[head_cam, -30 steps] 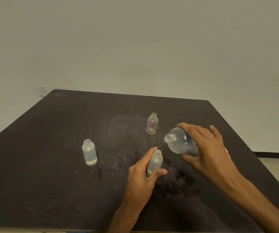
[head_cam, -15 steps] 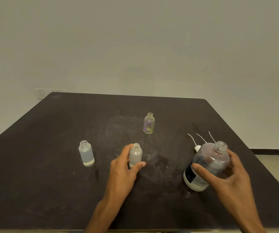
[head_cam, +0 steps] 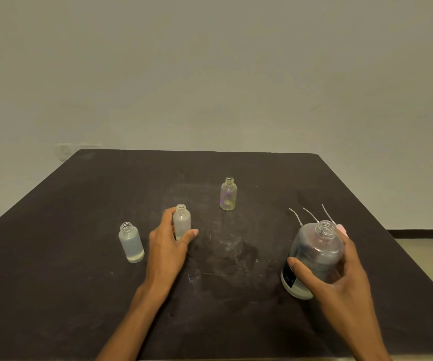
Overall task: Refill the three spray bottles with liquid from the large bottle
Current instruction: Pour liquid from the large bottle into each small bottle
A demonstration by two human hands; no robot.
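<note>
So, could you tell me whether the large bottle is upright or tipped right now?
Upright: the large bottle stands with its open neck pointing up, its base apparently on the table, gripped by the right hand.

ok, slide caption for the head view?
Left hand grips small frosted bottle; right hand holds large clear bottle.

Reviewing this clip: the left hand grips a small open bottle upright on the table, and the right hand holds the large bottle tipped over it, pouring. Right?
Not quite. The head view shows the right hand holding the large bottle upright, well to the right, not pouring. The left hand does grip a small open bottle upright on the table.
</note>
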